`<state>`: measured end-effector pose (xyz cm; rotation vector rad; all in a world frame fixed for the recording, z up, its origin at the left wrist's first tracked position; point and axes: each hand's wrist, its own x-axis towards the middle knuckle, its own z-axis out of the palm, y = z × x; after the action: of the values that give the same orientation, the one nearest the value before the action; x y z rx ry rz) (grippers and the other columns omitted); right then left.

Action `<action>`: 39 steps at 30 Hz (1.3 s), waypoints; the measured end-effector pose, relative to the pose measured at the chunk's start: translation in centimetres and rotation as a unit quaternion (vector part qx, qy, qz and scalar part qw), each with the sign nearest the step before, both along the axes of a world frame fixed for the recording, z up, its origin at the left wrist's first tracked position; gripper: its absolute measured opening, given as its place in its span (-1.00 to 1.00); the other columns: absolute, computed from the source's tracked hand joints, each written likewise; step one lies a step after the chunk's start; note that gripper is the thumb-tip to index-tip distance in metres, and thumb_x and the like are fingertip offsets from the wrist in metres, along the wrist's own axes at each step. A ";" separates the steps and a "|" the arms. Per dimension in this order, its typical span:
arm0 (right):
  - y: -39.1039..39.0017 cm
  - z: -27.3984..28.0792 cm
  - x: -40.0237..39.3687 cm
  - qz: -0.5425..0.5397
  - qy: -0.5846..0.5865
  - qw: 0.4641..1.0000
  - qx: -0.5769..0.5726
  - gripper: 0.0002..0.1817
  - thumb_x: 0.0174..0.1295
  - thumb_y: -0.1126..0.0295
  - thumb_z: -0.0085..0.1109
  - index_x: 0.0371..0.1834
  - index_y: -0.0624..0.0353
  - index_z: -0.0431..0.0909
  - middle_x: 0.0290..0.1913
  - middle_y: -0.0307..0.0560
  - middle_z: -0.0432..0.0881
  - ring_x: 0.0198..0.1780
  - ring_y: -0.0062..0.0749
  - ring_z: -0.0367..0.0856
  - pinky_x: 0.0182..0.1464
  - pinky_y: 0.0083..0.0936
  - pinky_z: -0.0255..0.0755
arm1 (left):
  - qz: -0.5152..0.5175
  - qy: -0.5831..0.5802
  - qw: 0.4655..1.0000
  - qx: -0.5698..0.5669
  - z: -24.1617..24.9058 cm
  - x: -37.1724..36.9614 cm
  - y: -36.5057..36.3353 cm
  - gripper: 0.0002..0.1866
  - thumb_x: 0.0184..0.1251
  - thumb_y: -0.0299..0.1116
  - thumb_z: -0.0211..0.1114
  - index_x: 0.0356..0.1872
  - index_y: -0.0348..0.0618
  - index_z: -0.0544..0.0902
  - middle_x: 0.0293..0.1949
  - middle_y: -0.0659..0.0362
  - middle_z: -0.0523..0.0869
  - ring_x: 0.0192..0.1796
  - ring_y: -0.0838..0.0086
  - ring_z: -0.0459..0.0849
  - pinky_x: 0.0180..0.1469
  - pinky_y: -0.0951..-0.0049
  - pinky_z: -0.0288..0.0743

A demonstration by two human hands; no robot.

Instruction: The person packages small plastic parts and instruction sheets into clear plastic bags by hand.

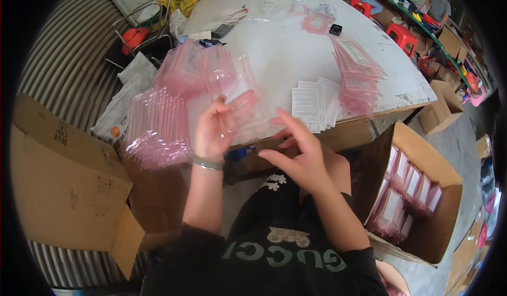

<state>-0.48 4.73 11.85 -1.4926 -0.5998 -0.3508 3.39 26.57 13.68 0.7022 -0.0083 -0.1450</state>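
Note:
My left hand (214, 129), with a bracelet at the wrist, has its fingers closed on a clear pink plastic pouch (244, 108) over the table's front edge. To the right, my right hand (301, 150) is held apart from the pouch, thumb and fingers spread with nothing visible between them. Beyond it lies a fanned stack of white printed cards (309, 105). A pile of clear pink pouches (158, 119) overhangs the table edge beside my left hand, and more pink pouches (193, 68) lie behind it.
A stack of pink pouches with cards (359, 74) stands at the right of the white table (269, 47). An open carton (446, 211) beside my right arm holds filled pink packs (393, 206). Another carton (68, 190) is at left. People sit at a far bench (412, 13).

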 end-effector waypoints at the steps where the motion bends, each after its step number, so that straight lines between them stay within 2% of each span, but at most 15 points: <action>1: 1.1 -0.4 0.1 0.007 -0.012 1.000 0.027 -0.46 0.14 0.61 0.43 0.25 0.21 0.57 0.07 -0.12 0.64 -0.20 -0.60 0.58 -0.23 -0.67 0.50 | -0.036 -0.028 0.997 -0.064 -1.1 -0.4 -0.4 -0.61 0.25 -0.47 0.09 0.12 -0.25 0.54 0.46 -0.33 0.29 0.52 -0.08 0.24 0.45 -0.19 0.26; 3: 2.5 -1.8 0.5 0.016 -0.034 0.996 0.079 -0.46 0.15 0.63 0.40 0.25 0.21 0.58 0.04 -0.14 0.66 -0.22 -0.58 0.59 -0.20 -0.66 0.50 | -0.082 -0.038 0.978 -0.190 -1.7 -1.2 -0.9 -0.49 0.22 -0.47 0.08 0.25 -0.25 0.48 0.55 -0.34 0.08 0.62 -0.14 -0.01 0.50 -0.34 0.10; 5: 2.1 -2.0 0.7 0.047 0.028 0.991 0.123 -0.47 0.14 0.65 0.39 0.23 0.22 0.59 0.02 -0.11 0.68 -0.23 -0.57 0.60 -0.21 -0.64 0.50 | -0.099 -0.002 0.945 -0.312 -1.3 -2.0 -1.4 -0.39 0.20 -0.45 0.07 0.36 -0.24 0.41 0.61 -0.32 -0.11 0.65 -0.17 -0.19 0.50 -0.45 0.00; 7: 1.5 -1.5 0.8 0.048 0.051 0.989 0.129 -0.51 0.13 0.66 0.40 0.18 0.23 0.62 -0.04 -0.07 0.70 -0.26 -0.55 0.61 -0.24 -0.63 0.51 | -0.105 -0.025 0.943 -0.316 -1.8 -1.9 -2.2 -0.34 0.17 -0.39 0.14 0.39 -0.16 0.32 0.57 -0.32 -0.01 0.61 -0.18 -0.02 0.50 -0.44 0.01; 10: 1.2 -0.3 0.2 -0.065 -0.056 0.995 0.050 -0.57 0.09 0.63 0.39 0.09 0.25 0.64 -0.09 -0.02 0.70 -0.30 -0.48 0.62 -0.29 -0.63 0.47 | -0.091 -0.010 0.934 -0.346 -2.0 -2.1 -3.8 -0.23 0.14 -0.27 0.24 0.43 -0.09 0.19 0.45 -0.27 0.18 0.53 -0.14 0.17 0.50 -0.39 0.05; 12: 0.6 0.7 -0.3 -0.198 -0.238 0.945 -0.102 -0.60 0.05 0.57 0.38 0.02 0.28 0.64 -0.09 0.01 0.68 -0.26 -0.36 0.63 -0.25 -0.53 0.47 | -0.055 -0.003 0.942 -0.331 -2.0 -2.4 -4.7 -0.16 0.13 -0.16 0.30 0.44 -0.09 0.15 0.38 -0.23 0.25 0.48 -0.09 0.22 0.52 -0.35 0.06; 14: 0.7 0.8 -0.7 -0.227 -0.334 0.898 -0.174 -0.61 0.00 0.53 0.40 -0.03 0.30 0.65 -0.08 0.02 0.65 -0.20 -0.20 0.62 -0.17 -0.38 0.46 | 0.000 -0.023 0.962 -0.271 -1.7 -2.5 -5.3 -0.12 0.14 -0.04 0.35 0.44 -0.13 0.15 0.33 -0.18 0.26 0.45 -0.04 0.23 0.54 -0.30 0.06; 16: 1.7 0.4 -1.5 -0.166 -0.352 0.906 -0.166 -0.61 -0.05 0.51 0.45 -0.08 0.29 0.65 -0.06 0.02 0.61 -0.12 -0.02 0.59 -0.05 -0.18 0.45 | 0.028 -0.022 0.963 -0.268 -0.6 -2.9 -5.9 -0.04 0.15 0.02 0.36 0.48 -0.08 0.04 0.30 -0.16 0.26 0.43 -0.05 0.24 0.53 -0.29 0.10; 20: 2.7 0.0 -1.6 -0.179 -0.337 0.911 -0.154 -0.59 -0.03 0.45 0.46 -0.06 0.32 0.65 -0.05 0.04 0.60 -0.08 -0.04 0.60 -0.05 -0.19 0.45 | 0.083 -0.045 0.972 -0.216 -0.1 -3.4 -6.7 0.10 0.15 0.08 0.37 0.54 -0.03 -0.15 0.28 -0.16 0.24 0.40 -0.05 0.27 0.52 -0.26 0.17; 23: 2.6 0.5 -2.3 -0.206 -0.360 0.904 -0.101 -0.57 -0.03 0.42 0.46 -0.05 0.34 0.64 -0.01 0.04 0.60 -0.07 -0.03 0.60 -0.02 -0.19 0.44 | 0.102 -0.038 0.968 -0.228 0.3 -3.5 -6.6 0.11 0.17 0.10 0.35 0.55 -0.05 -0.20 0.30 -0.17 0.21 0.39 -0.03 0.31 0.52 -0.24 0.19; 26: 2.5 1.5 -1.9 -0.211 -0.338 0.900 -0.176 -0.53 0.04 0.38 0.40 0.03 0.37 0.60 0.05 0.08 0.57 0.02 -0.05 0.58 0.01 -0.14 0.44 | 0.128 -0.030 0.975 -0.181 1.2 -4.3 -7.6 0.10 0.20 0.13 0.31 0.55 -0.09 -0.19 0.29 -0.17 0.26 0.36 -0.01 0.38 0.52 -0.22 0.19; 29: 2.5 1.7 -2.2 -0.208 -0.335 0.898 -0.194 -0.52 0.04 0.37 0.41 0.03 0.36 0.59 0.05 0.09 0.57 0.03 -0.04 0.58 0.02 -0.14 0.44 | 0.142 -0.027 0.978 -0.148 1.2 -4.5 -7.8 0.09 0.22 0.19 0.27 0.55 -0.09 -0.20 0.25 -0.17 0.33 0.33 -0.01 0.44 0.52 -0.22 0.20; 32: 2.2 1.4 -2.1 -0.153 -0.312 0.920 -0.184 -0.50 0.02 0.33 0.44 0.01 0.37 0.58 0.06 0.11 0.56 0.07 -0.02 0.56 0.06 -0.14 0.43 | 0.191 -0.027 0.971 -0.140 1.6 -4.7 -8.3 0.03 0.23 0.24 0.23 0.52 -0.13 -0.08 0.20 -0.15 0.41 0.31 0.04 0.47 0.50 -0.20 0.22; 35: 1.7 1.8 -2.4 -0.052 -0.208 0.966 -0.148 -0.39 -0.09 0.29 0.58 0.05 0.32 0.61 0.09 0.11 0.62 0.13 -0.01 0.56 0.14 -0.17 0.36 | 0.193 -0.033 0.961 -0.193 1.5 -4.4 -7.8 -0.37 0.25 0.10 0.24 0.19 -0.02 0.27 0.08 -0.01 0.43 0.21 0.13 0.49 0.38 -0.18 0.35; 39: -0.7 4.2 -2.1 0.076 -0.136 0.975 -0.157 -0.36 -0.12 0.20 0.65 0.05 0.24 0.63 0.14 0.10 0.63 0.24 0.05 0.53 0.20 -0.15 0.30 | 0.171 -0.075 0.966 -0.178 0.6 -4.4 -8.2 -0.31 0.22 0.08 0.23 0.30 0.04 0.25 0.09 0.01 0.44 0.20 0.18 0.49 0.36 -0.18 0.35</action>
<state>-2.62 4.01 16.00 -1.7005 -1.0204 -0.3541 -1.00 18.36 14.27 0.3461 -0.0570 0.2373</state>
